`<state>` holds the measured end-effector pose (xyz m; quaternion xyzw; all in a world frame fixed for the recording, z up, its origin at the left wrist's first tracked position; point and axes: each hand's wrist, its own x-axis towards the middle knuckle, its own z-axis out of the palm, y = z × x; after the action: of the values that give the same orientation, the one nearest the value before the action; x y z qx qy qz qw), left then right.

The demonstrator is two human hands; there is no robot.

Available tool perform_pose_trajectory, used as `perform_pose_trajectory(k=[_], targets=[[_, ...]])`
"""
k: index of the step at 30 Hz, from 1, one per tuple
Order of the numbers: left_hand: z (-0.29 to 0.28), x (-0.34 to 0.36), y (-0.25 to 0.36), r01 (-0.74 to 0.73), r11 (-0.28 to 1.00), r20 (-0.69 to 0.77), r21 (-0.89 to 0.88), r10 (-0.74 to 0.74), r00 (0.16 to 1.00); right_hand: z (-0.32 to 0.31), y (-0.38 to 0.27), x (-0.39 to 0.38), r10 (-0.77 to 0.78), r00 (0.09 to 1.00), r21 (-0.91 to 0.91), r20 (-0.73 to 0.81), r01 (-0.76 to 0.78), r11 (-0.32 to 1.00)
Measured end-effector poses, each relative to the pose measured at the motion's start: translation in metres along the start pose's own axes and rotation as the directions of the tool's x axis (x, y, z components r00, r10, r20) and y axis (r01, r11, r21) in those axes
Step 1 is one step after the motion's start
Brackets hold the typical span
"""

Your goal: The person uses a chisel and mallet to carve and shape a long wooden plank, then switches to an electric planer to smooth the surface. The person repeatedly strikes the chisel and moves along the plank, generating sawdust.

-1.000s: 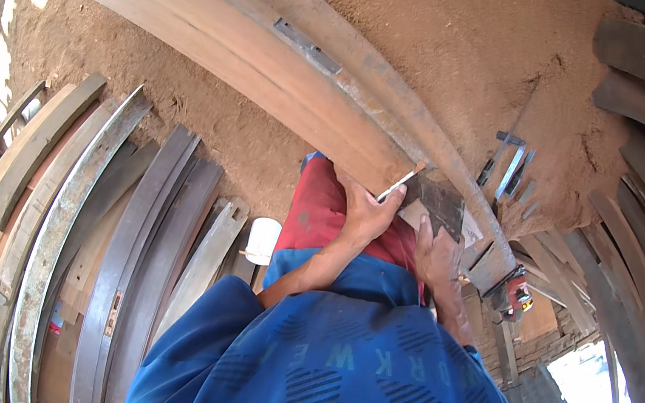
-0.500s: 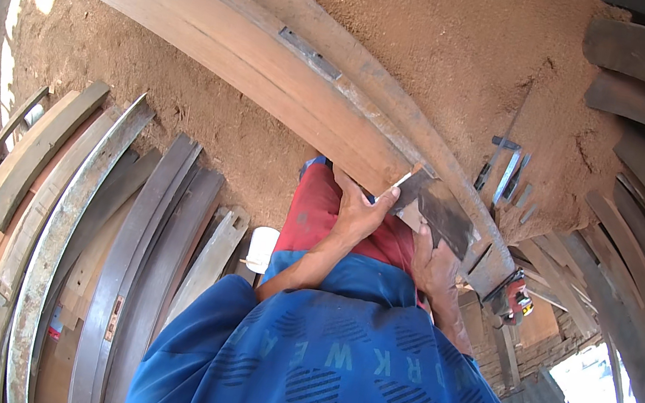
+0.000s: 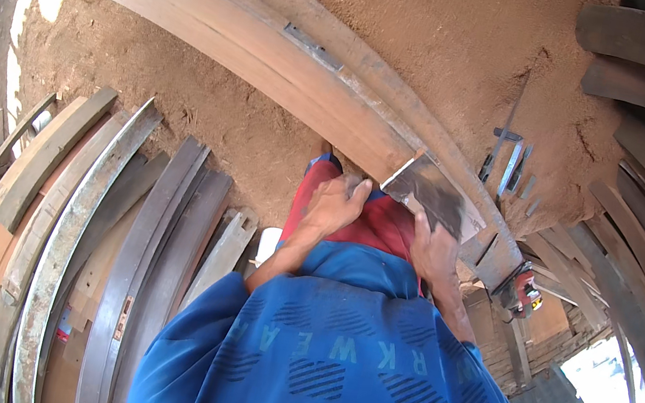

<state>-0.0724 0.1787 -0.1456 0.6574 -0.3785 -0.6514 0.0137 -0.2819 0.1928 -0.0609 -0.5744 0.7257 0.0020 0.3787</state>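
A long brown wooden plank [image 3: 221, 41] runs from the far left to just ahead of my lap. On its near right end lies a thin dark sheet [image 3: 433, 188] with a pale edge, its exact kind unclear. My right hand [image 3: 437, 243] grips the near edge of this sheet, thumb on top. My left hand [image 3: 335, 204] is to the left of the sheet, over my red-clothed leg, apart from the plank. Its fingers are curled in and slightly blurred; whatever they may hold is hidden.
A metal-edged beam [image 3: 409, 100] lies along the plank's far side. Hand tools [image 3: 510, 166] rest on the sawdust floor to the right. A red power tool [image 3: 526, 296] sits near the beam's right end. Many boards [image 3: 123, 253] lean at left; a white container [image 3: 267, 245] stands beside me.
My left hand has drawn back to the left, away from the plank's end and the sheet. The sheet has spread flatter under my right hand, its pale flap no longer showing.
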Motion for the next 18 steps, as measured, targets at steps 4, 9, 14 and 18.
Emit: perform_pose_trajectory(k=[4, 9, 14, 18], targets=[[-0.033, -0.011, 0.024, -0.244, 0.967, -0.021, -0.071, 0.243, 0.970, 0.001, 0.004, -0.017, -0.286, 0.930, -0.234, -0.231, 0.232, 0.944], [-0.044, 0.026, 0.064, -0.778, 0.575, -0.294, 0.255, 0.812, 0.504, 0.037, 0.035, 0.009, -0.038, 0.995, -0.164, -0.088, 0.023, 0.986], [-0.038, 0.060, 0.069, -0.730, 0.402, 0.000, 0.552, 0.876, 0.483, 0.031, 0.024, -0.009, -0.124, 0.983, -0.135, -0.135, 0.105, 0.985], [-0.027, 0.059, 0.072, -0.732, 0.322, 0.119, 0.601, 0.869, 0.480, 0.046, 0.036, 0.004, 0.109, 0.988, -0.099, -0.105, -0.120, 0.988]])
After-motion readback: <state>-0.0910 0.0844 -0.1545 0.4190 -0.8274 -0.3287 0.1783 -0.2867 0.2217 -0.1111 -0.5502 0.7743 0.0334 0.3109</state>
